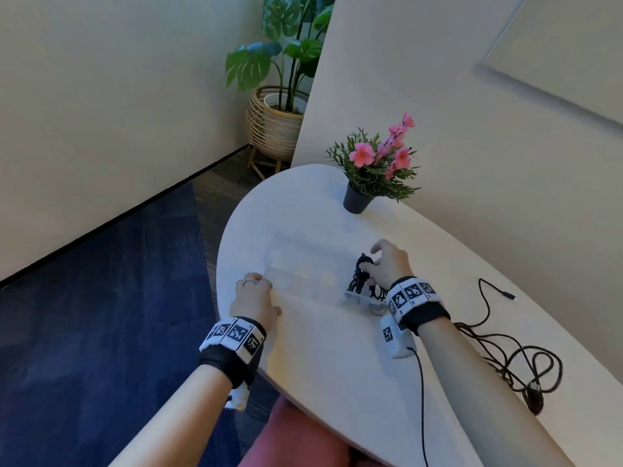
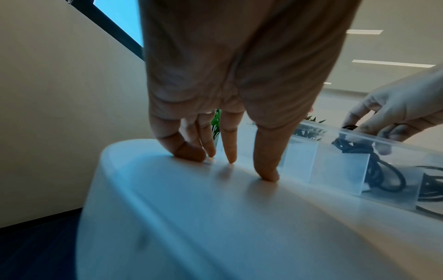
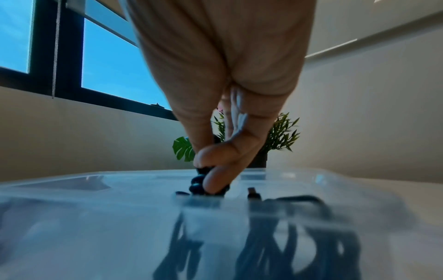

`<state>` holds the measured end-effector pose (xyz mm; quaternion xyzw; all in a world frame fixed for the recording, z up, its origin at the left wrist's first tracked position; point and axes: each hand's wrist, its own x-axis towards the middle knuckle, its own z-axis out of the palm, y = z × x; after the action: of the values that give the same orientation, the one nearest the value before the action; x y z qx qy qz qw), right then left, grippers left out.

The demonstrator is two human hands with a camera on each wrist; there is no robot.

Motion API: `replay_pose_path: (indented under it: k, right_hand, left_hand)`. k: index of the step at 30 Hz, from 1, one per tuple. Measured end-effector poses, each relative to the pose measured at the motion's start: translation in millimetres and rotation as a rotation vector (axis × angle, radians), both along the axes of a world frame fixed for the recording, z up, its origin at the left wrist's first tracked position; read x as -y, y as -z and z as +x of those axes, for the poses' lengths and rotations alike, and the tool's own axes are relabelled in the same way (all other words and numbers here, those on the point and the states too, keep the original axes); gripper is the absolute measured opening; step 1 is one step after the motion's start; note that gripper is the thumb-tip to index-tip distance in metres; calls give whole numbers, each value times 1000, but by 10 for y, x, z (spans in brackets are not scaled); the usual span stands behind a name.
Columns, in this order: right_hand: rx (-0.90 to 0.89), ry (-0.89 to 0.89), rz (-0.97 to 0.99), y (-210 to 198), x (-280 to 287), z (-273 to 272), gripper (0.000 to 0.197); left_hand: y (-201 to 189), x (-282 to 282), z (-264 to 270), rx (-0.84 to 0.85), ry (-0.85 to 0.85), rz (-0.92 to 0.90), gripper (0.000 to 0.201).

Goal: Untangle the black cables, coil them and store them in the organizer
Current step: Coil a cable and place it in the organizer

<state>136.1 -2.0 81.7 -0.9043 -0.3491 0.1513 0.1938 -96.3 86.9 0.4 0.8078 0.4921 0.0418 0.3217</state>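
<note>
One clear organizer point(image 1: 303, 264) is sitting on the table point(image 1: 320, 348). The right hand point(image 1: 387, 264) is pinching one coil point(image 1: 362, 264) over its right-end compartment; a second coil point(image 2: 431, 185) inside is cut off. The left hand point(image 1: 254, 298) is resting straight-fingered beside the organizer. One loose cable point(image 1: 519, 358) is lying right, partly hidden by the arm.

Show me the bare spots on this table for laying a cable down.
Bare: the near table between both forearms, and the stretch between organizer and flower pot. Crowded: the organizer's right end under the right hand, and the loose cable by the right forearm.
</note>
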Motion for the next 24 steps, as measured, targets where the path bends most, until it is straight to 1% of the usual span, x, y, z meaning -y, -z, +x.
replay_pose_path:
  k: [1, 2, 4, 6, 11, 12, 14, 17, 20, 22, 24]
  right_hand:
    - [2, -12, 11, 7, 20, -65, 14]
    - [14, -28, 2, 20, 23, -112, 11]
    - [43, -38, -14, 34, 1, -176, 19]
    - [59, -42, -34, 1, -24, -222, 21]
    - [-15, -71, -122, -58, -9, -174, 27]
    - [-27, -64, -110, -53, 15, -164, 31]
    - [-50, -39, -24, -51, 68, -186, 34]
    - [-14, -40, 73, -61, 102, -211, 27]
    - [-20, -50, 35, -130, 75, -228, 25]
    - [-50, -107, -26, -133, 80, -250, 32]
    - [-5, -143, -24, -79, 114, -267, 39]
  left_hand:
    - [3, 3, 0, 2, -7, -6, 48]
    - [5, 3, -2, 8, -15, -12, 48]
    - [18, -1, -8, 32, -28, -23, 47]
    - [31, -2, -9, 56, -42, -37, 45]
    - [25, 13, -13, 81, -66, -67, 42]
    - [23, 7, -18, 84, -68, -65, 42]
    - [27, -2, -26, 93, -71, -58, 41]
    - [27, -11, -22, 107, -76, -56, 42]
    - [24, -13, -23, 97, -70, -56, 41]
    - [21, -11, -34, 95, -66, -50, 41]
    - [23, -16, -40, 102, -61, -44, 40]
